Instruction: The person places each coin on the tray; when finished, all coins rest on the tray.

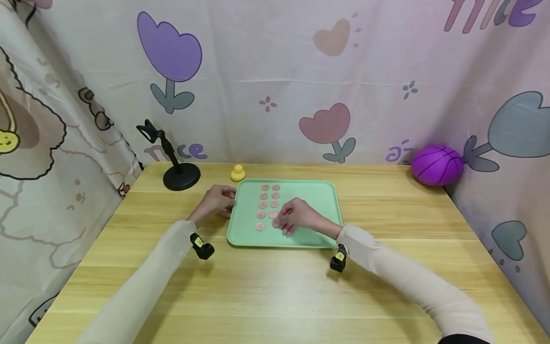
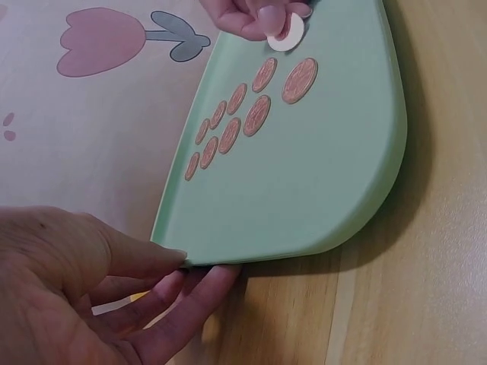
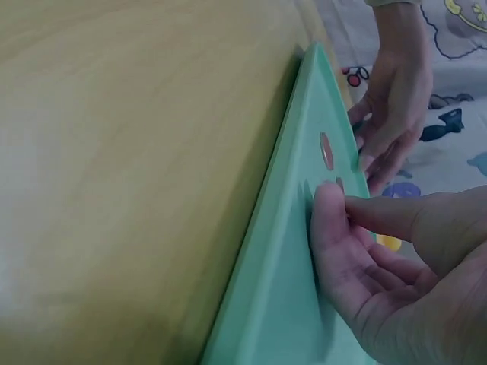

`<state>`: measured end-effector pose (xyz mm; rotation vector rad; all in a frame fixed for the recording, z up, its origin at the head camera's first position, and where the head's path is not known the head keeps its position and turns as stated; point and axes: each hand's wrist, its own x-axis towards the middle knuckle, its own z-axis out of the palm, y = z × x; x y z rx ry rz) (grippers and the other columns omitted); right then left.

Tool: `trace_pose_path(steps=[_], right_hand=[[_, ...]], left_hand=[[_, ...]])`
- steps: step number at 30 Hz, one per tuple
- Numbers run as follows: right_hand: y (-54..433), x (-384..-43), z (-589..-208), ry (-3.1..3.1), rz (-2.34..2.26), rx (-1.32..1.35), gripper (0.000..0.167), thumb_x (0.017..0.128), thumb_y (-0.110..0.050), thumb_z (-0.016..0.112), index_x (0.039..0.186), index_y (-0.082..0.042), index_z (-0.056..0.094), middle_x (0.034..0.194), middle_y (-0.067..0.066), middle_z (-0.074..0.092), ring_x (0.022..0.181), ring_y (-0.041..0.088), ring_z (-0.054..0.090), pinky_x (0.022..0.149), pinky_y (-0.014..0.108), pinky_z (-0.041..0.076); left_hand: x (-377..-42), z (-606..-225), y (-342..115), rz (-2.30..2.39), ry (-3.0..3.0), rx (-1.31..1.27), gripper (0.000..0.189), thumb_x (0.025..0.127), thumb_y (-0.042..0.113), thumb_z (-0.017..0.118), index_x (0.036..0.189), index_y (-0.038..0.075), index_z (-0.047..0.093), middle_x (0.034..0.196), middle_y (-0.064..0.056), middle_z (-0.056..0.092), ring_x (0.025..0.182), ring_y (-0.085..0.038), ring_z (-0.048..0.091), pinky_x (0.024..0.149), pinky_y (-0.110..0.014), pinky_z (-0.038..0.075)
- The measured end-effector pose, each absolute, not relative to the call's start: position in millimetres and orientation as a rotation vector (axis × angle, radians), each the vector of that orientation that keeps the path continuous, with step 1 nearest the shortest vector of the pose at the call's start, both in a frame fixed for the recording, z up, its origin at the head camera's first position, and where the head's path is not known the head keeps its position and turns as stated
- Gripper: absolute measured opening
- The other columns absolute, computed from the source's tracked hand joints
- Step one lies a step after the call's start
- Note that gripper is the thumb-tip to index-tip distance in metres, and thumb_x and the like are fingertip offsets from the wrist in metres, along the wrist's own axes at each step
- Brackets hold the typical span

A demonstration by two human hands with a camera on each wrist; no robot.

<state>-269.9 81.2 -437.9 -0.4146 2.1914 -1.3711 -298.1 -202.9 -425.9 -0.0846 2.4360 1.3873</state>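
Observation:
A light green tray (image 1: 318, 210) lies on the table. My left hand (image 1: 217, 200) grips its left edge; in the left wrist view the thumb (image 2: 144, 257) lies on the rim and the other fingers are at its outer side. Several copper-coloured coins (image 1: 262, 205) lie flat on the tray in two columns. Over the near end of the right column, my right hand (image 1: 299, 215) pinches a coin (image 2: 288, 39), held tilted, its pale side showing in the left wrist view. In the right wrist view, the fingers of the right hand (image 3: 388, 266) mostly hide that coin.
A yellow rubber duck (image 1: 238, 173) sits just beyond the tray's far left corner. To its left is a black stand (image 1: 182, 177) with a clip on top. A purple ball (image 1: 437, 166) rests at the table's far right corner. Printed curtains (image 1: 258, 57) hang behind the table (image 1: 266, 296).

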Motion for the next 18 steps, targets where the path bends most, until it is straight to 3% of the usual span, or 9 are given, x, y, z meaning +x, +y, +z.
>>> trace_pose_path(steps=[11, 18], right_hand=[[73.5, -270.7, -429.7, 2.373, -1.098, -0.482, 0.029, 0.095, -0.016, 0.078, 0.071, -0.003, 0.069, 0.062, 0.006, 0.066, 0.052, 0.014, 0.065, 0.055, 0.030, 0.063], [91.8, -276.3, -424.5, 2.384, -1.105, -0.540, 0.030, 0.102, -0.020, 0.070, 0.080, 0.001, 0.069, 0.066, 0.006, 0.066, 0.056, 0.014, 0.064, 0.056, 0.031, 0.063]], left_hand=[[-298.0, -423.0, -198.6, 1.362, 2.466, -0.082, 0.050, 0.101, -0.002, 0.057, 0.150, -0.005, 0.050, 0.126, -0.023, 0.060, 0.094, -0.025, 0.065, 0.071, -0.031, 0.066], [-297.4, -424.3, -196.0, 1.346, 2.489, -0.050, 0.048, 0.100, 0.000, 0.058, 0.148, -0.006, 0.051, 0.125, -0.025, 0.061, 0.095, -0.026, 0.067, 0.072, -0.032, 0.066]])
